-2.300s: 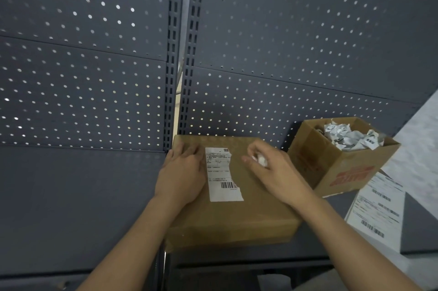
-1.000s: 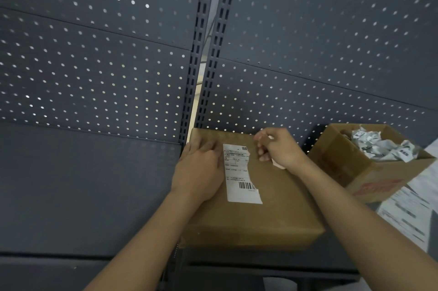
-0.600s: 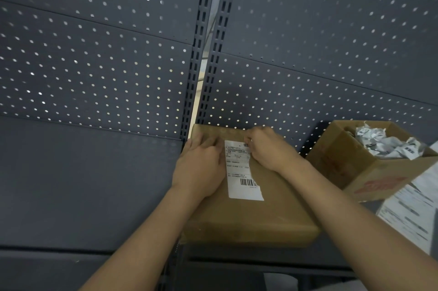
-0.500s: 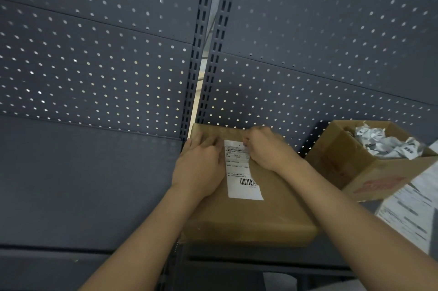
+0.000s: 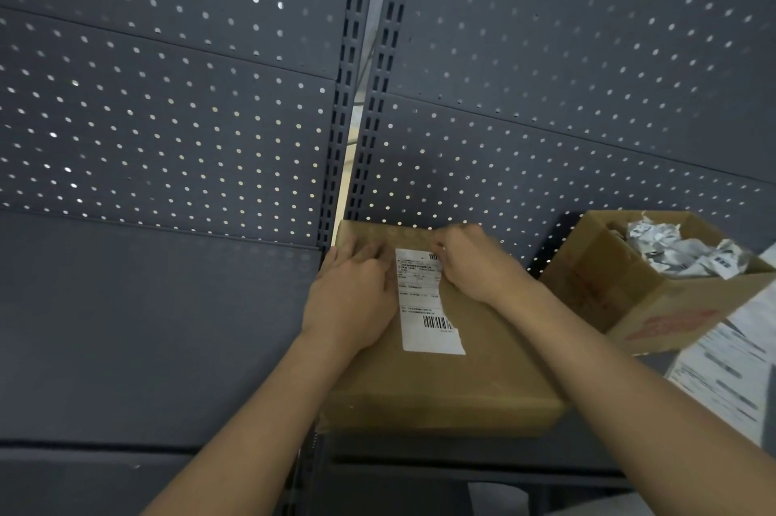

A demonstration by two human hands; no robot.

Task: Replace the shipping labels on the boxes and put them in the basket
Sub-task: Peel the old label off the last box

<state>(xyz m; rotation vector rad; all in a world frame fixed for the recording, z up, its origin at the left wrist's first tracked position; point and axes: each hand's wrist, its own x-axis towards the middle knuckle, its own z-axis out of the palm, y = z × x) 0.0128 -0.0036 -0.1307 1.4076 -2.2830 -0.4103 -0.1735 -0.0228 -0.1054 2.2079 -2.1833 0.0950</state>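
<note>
A flat brown cardboard box (image 5: 483, 381) lies on a dark grey shelf against the pegboard. A white shipping label (image 5: 424, 305) with a barcode is stuck on its top. My left hand (image 5: 352, 297) lies flat on the box just left of the label, palm down. My right hand (image 5: 474, 263) rests at the label's top right corner, fingers curled and picking at the label's edge there. The fingertips hide that corner, so I cannot see whether it is lifted.
An open cardboard box (image 5: 621, 297) holding several crumpled white labels stands at the right. Sheets of printed labels (image 5: 730, 373) lie at the right edge. Grey pegboard (image 5: 546, 95) rises behind. The grey shelf (image 5: 147, 326) extends to the left.
My right hand has come from the right side of the box to the label's top right corner and stayed there. My left hand has kept pressing on the box.
</note>
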